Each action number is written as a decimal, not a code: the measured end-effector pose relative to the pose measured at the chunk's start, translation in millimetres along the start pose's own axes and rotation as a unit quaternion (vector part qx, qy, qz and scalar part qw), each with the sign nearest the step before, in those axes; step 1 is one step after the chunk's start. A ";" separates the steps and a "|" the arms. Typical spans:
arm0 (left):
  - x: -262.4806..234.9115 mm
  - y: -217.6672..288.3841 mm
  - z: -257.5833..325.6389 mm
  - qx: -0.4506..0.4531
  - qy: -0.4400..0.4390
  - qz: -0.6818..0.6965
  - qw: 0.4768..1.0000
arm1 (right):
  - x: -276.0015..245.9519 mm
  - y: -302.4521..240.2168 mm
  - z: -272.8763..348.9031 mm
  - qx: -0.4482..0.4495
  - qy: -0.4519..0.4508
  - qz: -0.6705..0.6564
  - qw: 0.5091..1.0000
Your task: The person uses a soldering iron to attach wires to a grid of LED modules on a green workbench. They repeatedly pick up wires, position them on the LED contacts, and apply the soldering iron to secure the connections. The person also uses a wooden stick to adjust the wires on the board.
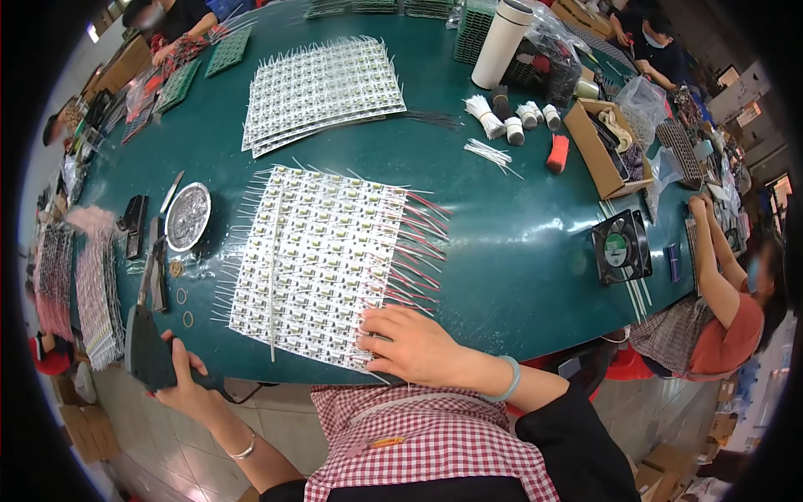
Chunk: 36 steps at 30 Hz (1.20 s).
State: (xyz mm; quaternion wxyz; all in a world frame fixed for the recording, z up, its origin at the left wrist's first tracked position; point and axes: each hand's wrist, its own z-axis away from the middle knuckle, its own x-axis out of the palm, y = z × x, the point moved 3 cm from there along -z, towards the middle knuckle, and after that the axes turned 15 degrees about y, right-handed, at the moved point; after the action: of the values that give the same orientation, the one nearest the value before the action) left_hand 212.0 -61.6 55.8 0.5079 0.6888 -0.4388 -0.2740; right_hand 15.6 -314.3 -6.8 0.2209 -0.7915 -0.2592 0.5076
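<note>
In front of me on the green table lies a white circuit board panel with rows of small parts. Thin white wires stick out along its left and top edges, red and dark ones along its right. My right hand rests on the panel's near right corner, fingers stretched out, holding nothing. At the left table edge my left hand is wrapped round the grip of a dark soldering gun. The gun's slim front end points away from me, alongside a dark narrow bar. A white strip lies lengthwise over the panel.
A metal bowl and a knife sit left of the panel. Beyond it are stacked wired panels, a white flask and wire bundles. A fan and a cardboard box stand right. Co-workers sit around the table.
</note>
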 end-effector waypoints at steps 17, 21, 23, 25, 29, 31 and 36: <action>62.7 5.1 64.0 -0.147 -0.105 0.018 0.983 | -66.6 17.2 -3.9 0.041 0.088 0.000 0.995; 65.9 3.9 66.8 -0.184 -0.120 0.021 0.975 | -62.4 47.7 -36.2 -0.003 0.084 0.079 0.993; 68.0 6.1 68.8 -0.184 -0.120 0.023 0.975 | -54.5 61.1 -49.2 -0.021 0.065 0.118 0.991; 65.0 4.2 67.0 -0.190 -0.125 0.030 0.973 | -44.4 76.1 -48.8 -0.016 -0.002 0.138 0.990; 54.8 0.2 61.2 -0.187 -0.109 0.019 0.976 | -43.6 85.5 -38.6 0.008 -0.084 0.141 0.986; 51.2 -3.9 58.9 -0.197 -0.114 0.025 0.973 | -50.6 84.5 -32.7 0.028 -0.104 0.126 0.986; 51.3 -9.3 53.5 -0.201 -0.107 0.038 0.973 | -86.9 74.0 -26.2 0.047 -0.097 0.075 0.991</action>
State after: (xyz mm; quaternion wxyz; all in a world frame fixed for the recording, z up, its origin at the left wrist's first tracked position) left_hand 194.9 -130.5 32.7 0.5961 0.5221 -0.4525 -0.4091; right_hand 22.9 -428.5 17.9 0.1930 -0.7445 -0.1957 0.6085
